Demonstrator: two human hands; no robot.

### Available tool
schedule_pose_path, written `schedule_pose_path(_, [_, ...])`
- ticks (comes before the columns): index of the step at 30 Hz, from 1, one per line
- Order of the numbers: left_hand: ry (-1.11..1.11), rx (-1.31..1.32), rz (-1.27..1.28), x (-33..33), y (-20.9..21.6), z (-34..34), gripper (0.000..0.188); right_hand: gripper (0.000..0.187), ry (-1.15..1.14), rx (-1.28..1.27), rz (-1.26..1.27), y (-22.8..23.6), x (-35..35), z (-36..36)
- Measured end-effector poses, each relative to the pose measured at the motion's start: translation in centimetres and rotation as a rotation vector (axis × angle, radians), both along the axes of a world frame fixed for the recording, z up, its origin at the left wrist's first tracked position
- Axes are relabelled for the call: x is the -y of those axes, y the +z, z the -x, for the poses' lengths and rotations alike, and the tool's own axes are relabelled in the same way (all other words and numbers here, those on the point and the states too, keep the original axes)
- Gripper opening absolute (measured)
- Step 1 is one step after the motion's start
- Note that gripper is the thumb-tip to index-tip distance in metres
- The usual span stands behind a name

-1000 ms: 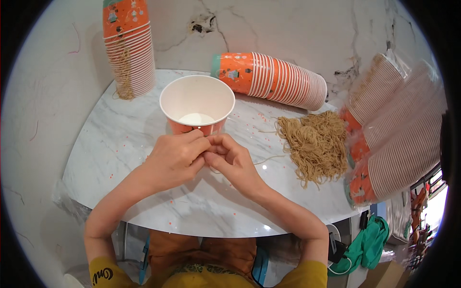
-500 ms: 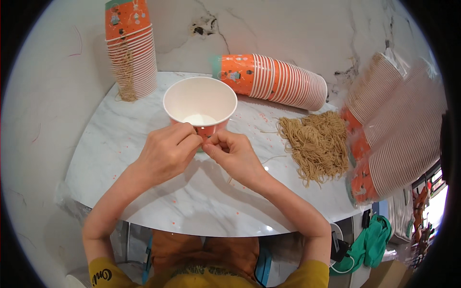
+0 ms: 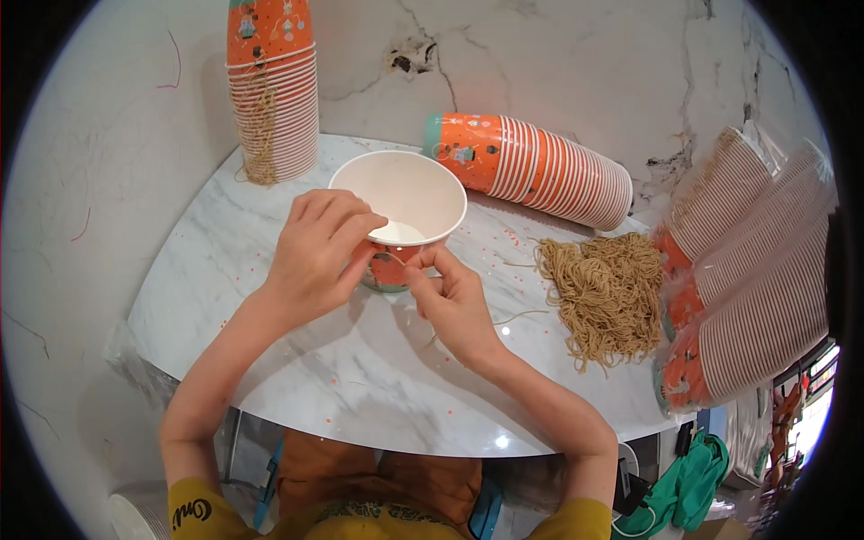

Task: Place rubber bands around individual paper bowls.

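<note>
A white-lined paper bucket (image 3: 416, 200) with an orange patterned outside stands upright on the table in front of me. My left hand (image 3: 322, 256) is at its near left rim, the fingers bent over the edge and the thumb against the outer wall, gripping it. Just right of that, my right hand (image 3: 452, 301) pinches a thin tan string (image 3: 391, 259) between thumb and forefinger. The string crosses the front of the bucket toward my left thumb; whether that thumb also presses it I cannot tell. A loose tail of string lies on the table beyond my right hand.
A heap of tan strings (image 3: 605, 297) lies to the right. One stack of orange buckets (image 3: 274, 112) stands at the back left; another stack (image 3: 540, 166) lies on its side behind. Plastic-wrapped bucket stacks (image 3: 765, 288) crowd the right edge of the marble-patterned table (image 3: 288, 382).
My hands, close together before the bucket earlier, have parted. The left has risen to the rim with its fingers over it; the right keeps its pinch. The whole view has shifted slightly.
</note>
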State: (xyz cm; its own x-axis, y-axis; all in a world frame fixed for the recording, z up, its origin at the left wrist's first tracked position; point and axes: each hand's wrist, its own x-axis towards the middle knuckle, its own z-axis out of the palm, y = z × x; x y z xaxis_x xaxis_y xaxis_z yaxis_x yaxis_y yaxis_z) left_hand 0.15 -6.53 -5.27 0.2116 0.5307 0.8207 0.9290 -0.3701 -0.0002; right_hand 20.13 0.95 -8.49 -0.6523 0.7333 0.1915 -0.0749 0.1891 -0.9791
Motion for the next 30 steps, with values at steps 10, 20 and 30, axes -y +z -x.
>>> schedule_pose_path(10, [0.031, 0.458, -0.06, 2.5, -0.1, -3.0, 0.023, 0.016, 0.0, -0.057, 0.024, 0.7, 0.8, -0.3])
schedule_pose_path(20, [-0.237, 1.385, 0.572, 4.2, -1.6, -4.2, 0.015, 0.008, -0.035, -0.111, -0.384, -0.7, 2.2, 0.1])
schedule_pose_path(30, [-0.426, 1.513, 0.482, 3.1, -3.1, -3.2, 0.015, 0.009, 0.003, -0.088, -0.34, -1.2, 2.1, 0.4])
